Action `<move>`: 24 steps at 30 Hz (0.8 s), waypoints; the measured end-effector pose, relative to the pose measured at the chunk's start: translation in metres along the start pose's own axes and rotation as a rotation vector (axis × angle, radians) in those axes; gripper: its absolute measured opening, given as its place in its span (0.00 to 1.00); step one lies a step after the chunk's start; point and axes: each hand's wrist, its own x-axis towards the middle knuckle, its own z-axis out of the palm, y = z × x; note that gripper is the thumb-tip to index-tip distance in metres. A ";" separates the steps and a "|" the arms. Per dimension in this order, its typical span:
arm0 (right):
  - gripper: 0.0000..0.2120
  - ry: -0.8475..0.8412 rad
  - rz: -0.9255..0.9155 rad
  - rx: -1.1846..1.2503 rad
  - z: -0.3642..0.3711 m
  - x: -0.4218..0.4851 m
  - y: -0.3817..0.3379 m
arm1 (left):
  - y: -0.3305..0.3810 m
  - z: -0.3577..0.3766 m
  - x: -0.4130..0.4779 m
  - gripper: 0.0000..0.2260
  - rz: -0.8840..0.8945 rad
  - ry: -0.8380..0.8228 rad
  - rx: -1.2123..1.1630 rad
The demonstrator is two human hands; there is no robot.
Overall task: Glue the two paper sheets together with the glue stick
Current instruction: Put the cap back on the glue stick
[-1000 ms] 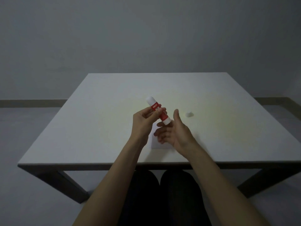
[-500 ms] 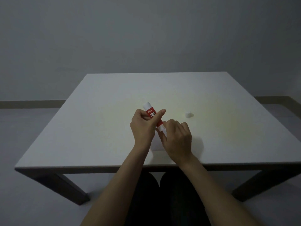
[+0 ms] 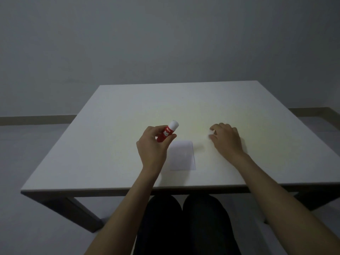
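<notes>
My left hand (image 3: pixel 152 146) holds a red glue stick (image 3: pixel 165 133) above the table, tilted, with its white end pointing up and away from me. A small white paper sheet (image 3: pixel 182 155) lies flat on the white table (image 3: pixel 110 153), just right of that hand. I cannot tell whether a second sheet lies under it. My right hand (image 3: pixel 225 140) rests on the table farther right. Its fingertips are closed around a small white cap (image 3: pixel 211 133) that sits on the tabletop.
The table's near edge (image 3: pixel 184 188) runs just in front of my dark-clothed legs (image 3: pixel 184 223). A grey wall stands behind the table, and grey floor lies on either side.
My right hand left the lower end of the glue stick and moved right to the cap on the table. My left hand shifted slightly left with the stick, uncovering the paper.
</notes>
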 end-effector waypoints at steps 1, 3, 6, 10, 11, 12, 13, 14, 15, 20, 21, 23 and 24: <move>0.10 0.013 0.063 0.216 -0.004 -0.002 -0.010 | 0.001 0.000 -0.001 0.11 0.014 -0.004 0.015; 0.08 0.013 0.180 0.680 -0.016 -0.006 -0.034 | 0.004 0.000 -0.002 0.11 0.035 -0.011 0.040; 0.06 -0.076 0.144 1.042 -0.034 -0.012 -0.062 | 0.006 -0.002 -0.002 0.12 0.043 -0.027 0.054; 0.08 -0.108 0.042 1.022 -0.047 -0.019 -0.083 | 0.007 -0.003 -0.002 0.13 0.071 -0.040 0.104; 0.09 -0.118 0.013 0.997 -0.048 -0.020 -0.085 | 0.007 -0.004 -0.002 0.13 0.080 -0.043 0.120; 0.09 -0.134 -0.021 0.965 -0.049 -0.022 -0.087 | 0.007 -0.004 -0.002 0.13 0.087 -0.049 0.136; 0.10 -0.146 -0.061 0.922 -0.050 -0.023 -0.087 | 0.006 -0.005 -0.002 0.12 0.096 -0.060 0.152; 0.09 -0.156 -0.103 0.875 -0.051 -0.025 -0.087 | 0.006 -0.006 -0.002 0.12 0.111 -0.077 0.170; 0.09 -0.166 -0.149 0.817 -0.052 -0.026 -0.087 | 0.005 -0.007 -0.002 0.12 0.133 -0.098 0.191; 0.15 -0.126 -0.258 0.421 -0.049 -0.030 -0.098 | 0.005 -0.013 -0.004 0.12 0.258 -0.156 0.275; 0.20 -0.087 -0.238 0.324 -0.049 -0.029 -0.101 | 0.005 -0.014 -0.004 0.13 0.277 -0.154 0.294; 0.22 -0.031 -0.212 0.209 -0.050 -0.027 -0.102 | 0.007 -0.016 -0.005 0.13 0.290 -0.154 0.334; 0.20 -0.040 -0.215 0.244 -0.051 -0.026 -0.101 | 0.007 -0.016 -0.004 0.14 0.285 -0.152 0.345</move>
